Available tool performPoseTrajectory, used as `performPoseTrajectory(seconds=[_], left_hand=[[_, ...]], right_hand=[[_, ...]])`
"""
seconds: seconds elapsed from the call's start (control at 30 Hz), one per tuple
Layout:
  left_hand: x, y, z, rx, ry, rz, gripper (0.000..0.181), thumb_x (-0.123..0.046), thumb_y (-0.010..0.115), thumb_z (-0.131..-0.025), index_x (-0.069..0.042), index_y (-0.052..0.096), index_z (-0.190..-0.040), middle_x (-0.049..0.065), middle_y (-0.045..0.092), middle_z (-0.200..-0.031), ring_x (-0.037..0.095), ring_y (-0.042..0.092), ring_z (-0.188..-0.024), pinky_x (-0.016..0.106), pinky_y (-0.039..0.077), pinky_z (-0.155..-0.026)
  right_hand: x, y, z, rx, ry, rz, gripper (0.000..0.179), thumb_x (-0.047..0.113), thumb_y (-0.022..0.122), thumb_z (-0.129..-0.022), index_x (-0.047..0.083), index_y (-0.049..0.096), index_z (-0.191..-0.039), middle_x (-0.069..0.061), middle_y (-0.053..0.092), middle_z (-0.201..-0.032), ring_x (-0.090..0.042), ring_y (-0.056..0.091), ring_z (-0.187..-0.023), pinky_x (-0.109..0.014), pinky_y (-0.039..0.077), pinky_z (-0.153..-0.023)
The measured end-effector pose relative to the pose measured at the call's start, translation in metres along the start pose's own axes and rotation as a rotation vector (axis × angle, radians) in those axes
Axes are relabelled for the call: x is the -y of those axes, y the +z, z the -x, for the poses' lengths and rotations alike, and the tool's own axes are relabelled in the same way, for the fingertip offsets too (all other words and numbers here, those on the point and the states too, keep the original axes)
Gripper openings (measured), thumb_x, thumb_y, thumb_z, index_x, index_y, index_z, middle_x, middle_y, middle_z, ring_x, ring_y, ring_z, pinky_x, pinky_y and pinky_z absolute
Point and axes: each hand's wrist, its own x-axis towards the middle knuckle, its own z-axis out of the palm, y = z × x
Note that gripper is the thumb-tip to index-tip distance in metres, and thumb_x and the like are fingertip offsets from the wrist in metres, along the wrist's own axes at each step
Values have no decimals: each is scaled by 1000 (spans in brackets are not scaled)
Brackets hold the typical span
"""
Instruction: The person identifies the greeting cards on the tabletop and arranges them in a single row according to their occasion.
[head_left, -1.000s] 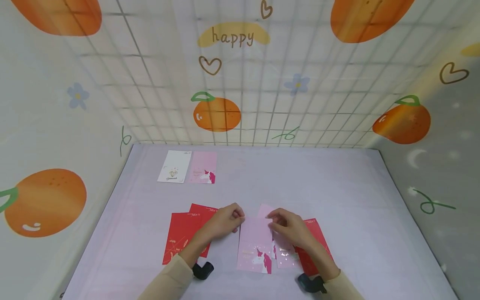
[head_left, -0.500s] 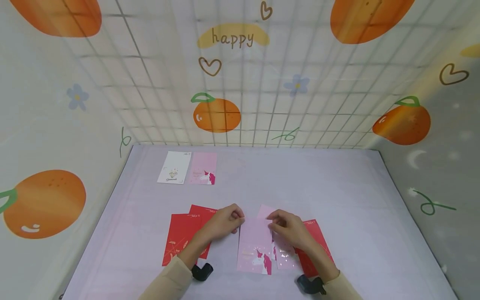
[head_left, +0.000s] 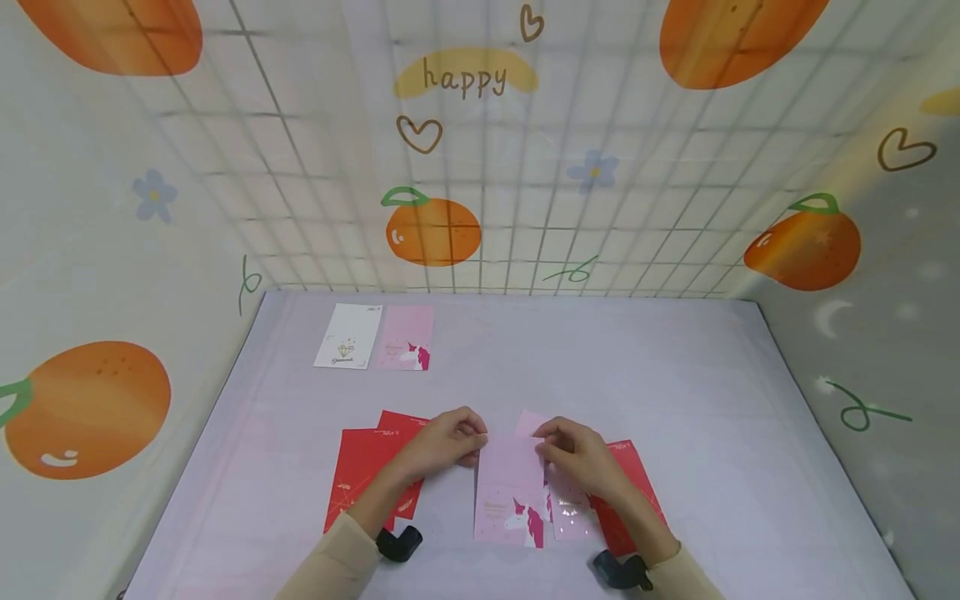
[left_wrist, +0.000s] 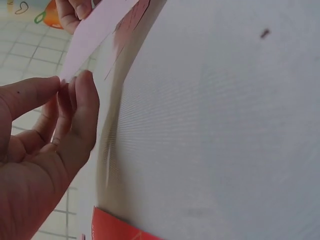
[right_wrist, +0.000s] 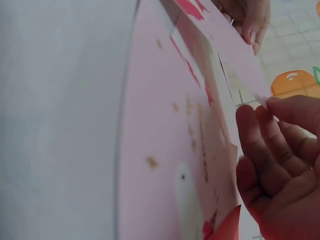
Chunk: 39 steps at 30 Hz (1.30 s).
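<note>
A white grid-patterned backdrop (head_left: 517,167) with printed oranges (head_left: 433,233), brown hearts (head_left: 420,135) and "happy" (head_left: 465,77) rises behind the pale tabletop (head_left: 675,375).

The head camera looks forward and down from above the near side of the table (head_left: 675,375), far enough off to take in both far corners, the left hand (head_left: 453,437) and the right hand (head_left: 581,454). Each wrist camera sits close beside its own hand, rolled sideways, and faces across the table towards the backdrop (head_left: 525,192). All three views share the pink card (head_left: 508,479) between the hands.
</note>
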Motion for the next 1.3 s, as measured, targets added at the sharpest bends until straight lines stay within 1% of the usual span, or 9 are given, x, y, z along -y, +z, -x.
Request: performPoseTrajectory(seconds=[0.13,0.27,0.53,0.7,0.9,1.0,1.17,1.23,1.3], left_hand=[[0,-1,0,27,1,75,24,-22,72,-93,-9,63,-111,13,64,-100,27,70,-87,37,59,-76],[0,-2,1,36,-2,110,26,-23,71,-94,-7,63,-113,13,65,-101,27,70,-88,36,59,-77],[-2,-3,2,30,-20,127,31,-30,73,-93,-11,64,-116,10,66,-104,27,70,-90,35,58,-79],[-3,-2,5,33,-35,126,31,-29,73,-92,-12,63,-116,9,66,-104,25,70,-91,36,58,-80],[-2,0,8,52,-50,146,33,-29,74,-91,-12,63,-117,11,66,-104,26,70,-92,37,58,-80],[-1,1,9,53,-51,148,34,-29,75,-90,-12,62,-116,11,66,-104,26,70,-94,37,59,-79],[2,2,11,66,-50,166,36,-26,77,-89,-10,62,-117,12,65,-105,26,69,-96,38,59,-79],[3,3,12,68,-54,173,36,-26,77,-88,-9,62,-117,12,65,-105,26,69,-96,38,59,-79],[3,3,13,67,-56,173,36,-26,78,-87,-9,62,-116,12,65,-105,27,68,-97,38,59,-79]], right_hand=[[1,-1,0,8,8,-48,19,23,73,-93,16,69,-110,-1,66,-93,-21,69,-77,-31,57,-70],[2,-2,0,18,13,-100,18,23,71,-95,15,69,-111,-5,65,-94,-25,69,-77,-34,57,-69],[8,-6,-2,21,20,-164,16,19,68,-97,19,68,-113,-9,63,-96,-30,67,-80,-38,58,-73],[8,-8,-5,22,-12,-166,16,18,67,-98,15,67,-114,-10,63,-96,-30,67,-81,-37,57,-76],[8,-14,-11,-8,-38,-184,17,17,67,-98,12,68,-114,-13,62,-98,-34,66,-82,-38,57,-77],[10,-17,-14,-21,-31,-185,16,18,67,-98,14,68,-113,-12,62,-99,-33,67,-83,-40,57,-78],[16,-23,-17,-29,-11,-204,17,20,66,-99,15,68,-115,-12,62,-102,-32,68,-84,-48,57,-79],[18,-26,-20,-34,-15,-206,18,20,65,-99,14,67,-116,-14,61,-102,-33,68,-83,-52,57,-80],[20,-28,-23,-39,-17,-199,19,21,65,-99,14,66,-117,-14,60,-102,-33,68,-84,-53,56,-80]])
